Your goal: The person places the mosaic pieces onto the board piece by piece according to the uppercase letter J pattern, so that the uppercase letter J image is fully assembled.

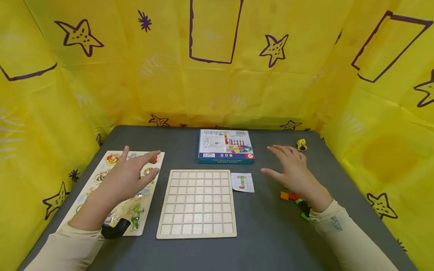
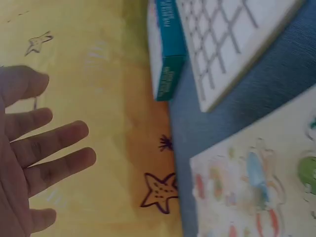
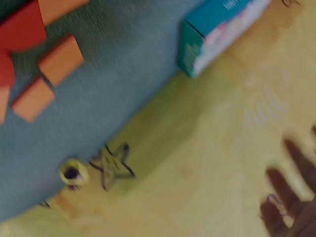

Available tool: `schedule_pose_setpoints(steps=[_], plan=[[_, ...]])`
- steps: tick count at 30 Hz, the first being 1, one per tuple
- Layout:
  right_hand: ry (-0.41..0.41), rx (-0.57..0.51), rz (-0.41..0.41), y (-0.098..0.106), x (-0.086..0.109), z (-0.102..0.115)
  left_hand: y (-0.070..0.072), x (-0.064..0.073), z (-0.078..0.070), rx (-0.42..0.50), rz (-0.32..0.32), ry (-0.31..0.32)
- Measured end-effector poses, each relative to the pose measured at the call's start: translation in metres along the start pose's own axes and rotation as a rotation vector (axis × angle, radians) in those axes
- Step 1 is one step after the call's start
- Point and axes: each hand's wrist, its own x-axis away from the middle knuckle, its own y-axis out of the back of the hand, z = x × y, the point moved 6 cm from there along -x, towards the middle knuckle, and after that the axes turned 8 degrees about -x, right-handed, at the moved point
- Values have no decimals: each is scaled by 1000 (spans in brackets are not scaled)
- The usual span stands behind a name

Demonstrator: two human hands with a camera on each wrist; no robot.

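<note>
My left hand (image 1: 127,175) hovers with fingers spread over the wooden insect puzzle board (image 1: 137,222), holding nothing. In the left wrist view the fingers (image 2: 54,140) are apart and relaxed. Over on the right, my right hand (image 1: 291,167) is raised with loose fingers and nothing in them. Beneath and beside it lie orange blocks (image 1: 284,195) and a green block (image 1: 304,217), partly hidden by the wrist. Between the hands sits a wooden grid board (image 1: 198,203), its squares bare. A small pattern card (image 1: 242,182) showing coloured squares lies against the board's right edge.
A teal and white toy box (image 1: 226,146) stands behind the grid board. Near the back right corner is a small yellow object (image 1: 301,145) with a dark centre. Yellow patterned cloth (image 1: 217,90) walls the grey table (image 1: 268,241) at the back and sides.
</note>
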Motion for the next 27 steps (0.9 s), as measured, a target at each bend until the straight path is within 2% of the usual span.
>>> schedule_pose_setpoints(steps=[5, 8, 10, 13, 19, 27], plan=[[-20, -36, 205, -42, -20, -18, -33, -2, 8, 18, 126, -24], [-55, -47, 317, -64, -25, -28, -53, 0, 11, -4, 198, -65], [-69, -49, 358, -74, -26, -33, -63, 0, 10, -20, 229, -105], [-64, -15, 381, -83, -27, -37, -75, 0, 7, -42, 275, -143], [-83, 46, 421, -94, -26, -43, -92, 0, 6, -70, 362, -153], [-68, 110, 414, -100, -26, -43, -98, -1, 11, -68, 375, -137]])
